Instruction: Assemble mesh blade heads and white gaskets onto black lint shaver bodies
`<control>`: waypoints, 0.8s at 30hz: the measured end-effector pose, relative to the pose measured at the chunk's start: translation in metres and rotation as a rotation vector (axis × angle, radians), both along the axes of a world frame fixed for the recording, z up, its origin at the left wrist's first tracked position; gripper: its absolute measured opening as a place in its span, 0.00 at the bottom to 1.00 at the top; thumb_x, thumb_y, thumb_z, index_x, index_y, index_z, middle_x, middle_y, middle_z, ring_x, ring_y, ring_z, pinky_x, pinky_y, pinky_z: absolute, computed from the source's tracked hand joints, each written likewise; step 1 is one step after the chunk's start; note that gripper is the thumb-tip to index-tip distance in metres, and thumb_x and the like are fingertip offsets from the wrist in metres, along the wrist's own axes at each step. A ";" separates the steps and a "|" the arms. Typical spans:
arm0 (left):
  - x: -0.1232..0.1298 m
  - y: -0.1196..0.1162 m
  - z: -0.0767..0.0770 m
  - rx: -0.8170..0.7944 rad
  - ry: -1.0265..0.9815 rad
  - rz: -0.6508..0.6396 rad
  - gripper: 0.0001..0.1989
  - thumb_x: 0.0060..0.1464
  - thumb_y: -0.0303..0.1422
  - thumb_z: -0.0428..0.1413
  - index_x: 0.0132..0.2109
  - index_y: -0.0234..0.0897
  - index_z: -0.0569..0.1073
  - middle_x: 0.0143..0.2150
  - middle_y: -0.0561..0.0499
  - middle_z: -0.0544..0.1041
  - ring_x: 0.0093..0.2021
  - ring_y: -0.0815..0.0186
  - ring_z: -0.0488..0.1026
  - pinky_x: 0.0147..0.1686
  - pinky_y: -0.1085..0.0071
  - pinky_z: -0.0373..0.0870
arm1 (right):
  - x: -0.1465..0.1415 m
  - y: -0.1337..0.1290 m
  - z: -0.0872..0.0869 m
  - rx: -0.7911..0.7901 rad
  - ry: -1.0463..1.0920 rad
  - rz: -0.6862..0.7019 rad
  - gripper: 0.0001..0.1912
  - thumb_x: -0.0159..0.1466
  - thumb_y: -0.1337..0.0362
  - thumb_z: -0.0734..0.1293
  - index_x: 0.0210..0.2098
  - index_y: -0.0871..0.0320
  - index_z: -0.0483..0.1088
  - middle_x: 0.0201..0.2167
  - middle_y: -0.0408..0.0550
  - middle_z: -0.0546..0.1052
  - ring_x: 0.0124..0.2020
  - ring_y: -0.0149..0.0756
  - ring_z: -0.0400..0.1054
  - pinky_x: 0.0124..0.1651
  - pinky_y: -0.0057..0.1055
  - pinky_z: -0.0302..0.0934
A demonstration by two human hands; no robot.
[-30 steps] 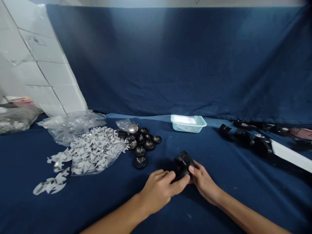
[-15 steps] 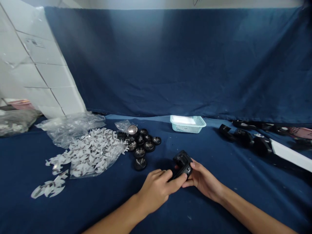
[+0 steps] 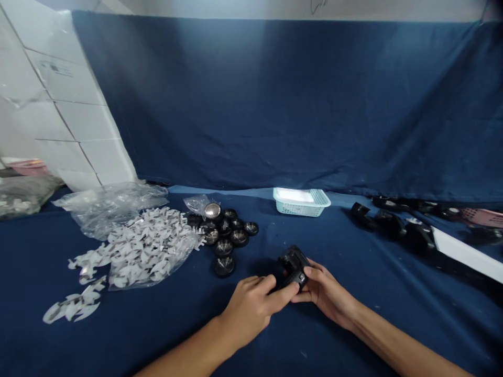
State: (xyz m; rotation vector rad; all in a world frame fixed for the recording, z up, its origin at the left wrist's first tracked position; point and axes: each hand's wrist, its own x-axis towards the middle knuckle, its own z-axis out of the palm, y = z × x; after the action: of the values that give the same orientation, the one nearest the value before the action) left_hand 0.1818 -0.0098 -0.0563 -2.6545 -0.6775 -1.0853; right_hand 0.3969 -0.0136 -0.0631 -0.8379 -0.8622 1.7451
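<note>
A black plastic housing (image 3: 294, 260) with a curved, hollow end is held between my two hands above the blue cloth. My right hand (image 3: 324, 290) is closed on its right side, thumb on the upper face and fingers beneath. On the lower left edge, my left hand (image 3: 255, 306) grips the same part with its index finger stretched along it; the other fingers are curled and partly hidden. Left of the hands lies a cluster of round black parts (image 3: 223, 247) with shiny faces. One round part with a perforated silver face (image 3: 212, 210) rests at the back of that cluster.
Grey-white plastic pieces (image 3: 147, 248) are heaped on a clear bag at the left, with a smaller bunch (image 3: 74, 303) nearer me. A light-blue basket (image 3: 302, 208) stands at the back. Black housings (image 3: 389, 224) and a long white strip (image 3: 467, 254) lie right. White boxes (image 3: 94, 123) are stacked left.
Both hands keep hold of the black housing, which looks slightly tilted compared with before. The whole view has shifted a little; the other things stay in place.
</note>
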 end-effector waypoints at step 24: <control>0.004 -0.005 0.003 -0.195 0.113 0.070 0.26 0.60 0.29 0.53 0.64 0.44 0.58 0.39 0.50 0.74 0.32 0.60 0.76 0.32 0.61 0.77 | -0.006 0.002 0.005 0.035 0.083 0.113 0.21 0.69 0.53 0.58 0.43 0.64 0.73 0.37 0.53 0.78 0.34 0.39 0.74 0.42 0.38 0.68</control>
State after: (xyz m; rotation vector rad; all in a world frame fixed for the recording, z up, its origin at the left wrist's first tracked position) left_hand 0.1857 -0.0147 -0.0536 -2.8042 -0.8873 -0.8840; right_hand 0.3913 -0.0116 -0.0580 -0.7005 -0.8971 1.8442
